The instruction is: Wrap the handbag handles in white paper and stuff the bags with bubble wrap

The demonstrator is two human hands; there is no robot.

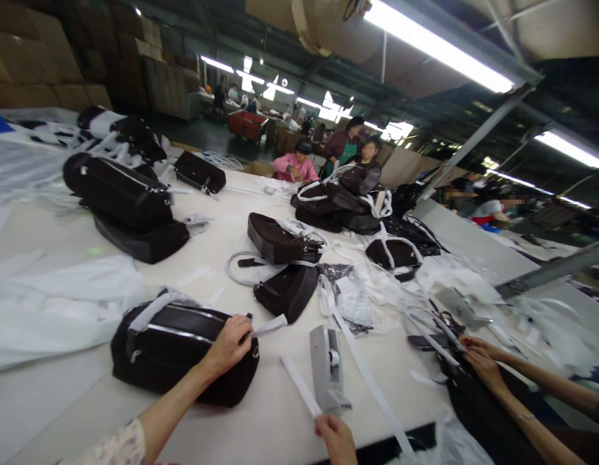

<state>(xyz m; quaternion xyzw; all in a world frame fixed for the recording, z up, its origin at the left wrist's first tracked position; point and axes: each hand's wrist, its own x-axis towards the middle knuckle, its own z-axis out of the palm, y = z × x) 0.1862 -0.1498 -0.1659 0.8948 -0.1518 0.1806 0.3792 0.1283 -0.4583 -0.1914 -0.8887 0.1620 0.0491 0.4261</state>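
A dark brown handbag [183,361] with a silver zipper lies on the table in front of me, its handle wrapped in white material. My left hand [230,343] is closed on the bag's right end, by the zipper end. A short white wrapped piece [270,326] sticks out beside its fingers; the exact part gripped is hidden. Low in the middle, my right hand [335,439] pinches the lower end of a white strip [299,386]. Right beside that strip stands a grey tape dispenser [327,368].
More dark bags [287,290] lie beyond, some stacked [125,194]. A long white strip [362,361] crosses the white table [221,219]. Clear plastic [449,278] heaps at right, where a co-worker's hands [481,358] handle another bag. People [296,166] sit across the table.
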